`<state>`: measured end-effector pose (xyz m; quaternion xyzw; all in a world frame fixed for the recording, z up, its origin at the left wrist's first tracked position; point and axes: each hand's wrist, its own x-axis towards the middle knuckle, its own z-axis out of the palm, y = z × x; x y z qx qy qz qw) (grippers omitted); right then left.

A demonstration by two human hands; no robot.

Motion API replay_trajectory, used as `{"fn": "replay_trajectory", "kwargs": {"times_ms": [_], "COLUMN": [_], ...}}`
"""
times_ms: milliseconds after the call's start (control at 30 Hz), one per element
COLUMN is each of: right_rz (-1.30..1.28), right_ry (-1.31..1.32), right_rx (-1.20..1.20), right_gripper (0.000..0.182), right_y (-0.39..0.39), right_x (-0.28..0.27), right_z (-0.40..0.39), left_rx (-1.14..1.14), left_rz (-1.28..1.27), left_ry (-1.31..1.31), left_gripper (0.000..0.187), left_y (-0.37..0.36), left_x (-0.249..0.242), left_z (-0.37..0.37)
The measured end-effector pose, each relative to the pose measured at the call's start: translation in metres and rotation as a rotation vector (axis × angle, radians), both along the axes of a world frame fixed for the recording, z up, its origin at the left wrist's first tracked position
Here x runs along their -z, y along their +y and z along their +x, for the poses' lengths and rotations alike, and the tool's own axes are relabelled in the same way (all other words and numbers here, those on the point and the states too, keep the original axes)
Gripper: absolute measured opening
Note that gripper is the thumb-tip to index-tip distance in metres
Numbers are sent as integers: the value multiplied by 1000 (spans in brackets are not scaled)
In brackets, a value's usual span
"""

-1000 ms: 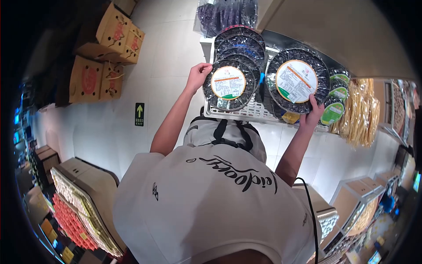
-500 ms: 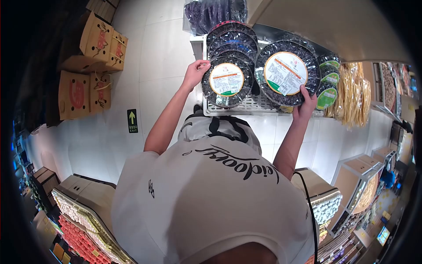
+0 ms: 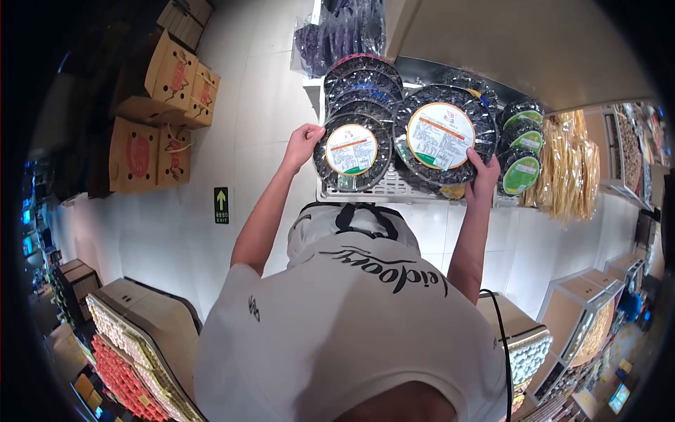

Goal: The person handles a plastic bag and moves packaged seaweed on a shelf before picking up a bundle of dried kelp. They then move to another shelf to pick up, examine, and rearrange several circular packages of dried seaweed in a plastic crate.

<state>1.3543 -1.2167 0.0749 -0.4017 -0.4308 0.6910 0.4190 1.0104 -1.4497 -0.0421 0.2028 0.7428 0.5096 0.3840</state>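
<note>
My left hand (image 3: pixel 304 146) pinches the left rim of a round plastic-wrapped pack of dark dried food, perhaps seaweed, the left pack (image 3: pixel 325 160). It carries a round white label with a green base. Behind it stand several similar round packs (image 3: pixel 363 79) in a row. My right hand (image 3: pixel 482 176) is closed on the lower right edge of a larger round pack, the right pack (image 3: pixel 422 98), thumb in front near its label; the fingers behind are hidden. Both packs lean up facing me, side by side, over a white slotted rack (image 3: pixel 394 191).
Packs with green oval labels (image 3: pixel 520 174) and bagged yellow sticks (image 3: pixel 564 165) are at right. Bagged purple goods (image 3: pixel 337 42) sit beyond the rack. Cardboard boxes (image 3: pixel 133 156) stand at left, near an exit sign (image 3: pixel 221 205) on the floor.
The view has shifted, with the rack lower in it. Both hands keep their hold. The right pack sits nearer the left one, and a yellow patch shows behind its upper right edge.
</note>
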Motion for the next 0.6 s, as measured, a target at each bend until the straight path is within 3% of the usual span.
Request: {"fn": "replay_trajectory", "kwargs": {"times_ms": [100,200,400,500,600], "right_rz": [-4,3,20,35,-2], "right_ry": [0,31,30,37,78], "right_rx": [-5,7,-81,-86,-22], "right_gripper": [39,42,36,35,39], "right_y": [7,8,31,27,36], "right_x": [10,11,15,-14,5], "right_z": [9,10,33,28,34], "left_rx": [-78,-155,-99,-109,-183], "left_rz": [197,217,278,231,315], "left_ry": [-51,35,-76,14,-2], "left_gripper": [21,20,20,18,18], "left_y": [4,5,12,18,32], "left_x": [-3,13,5,8,10], "left_z": [5,11,23,24,29]}}
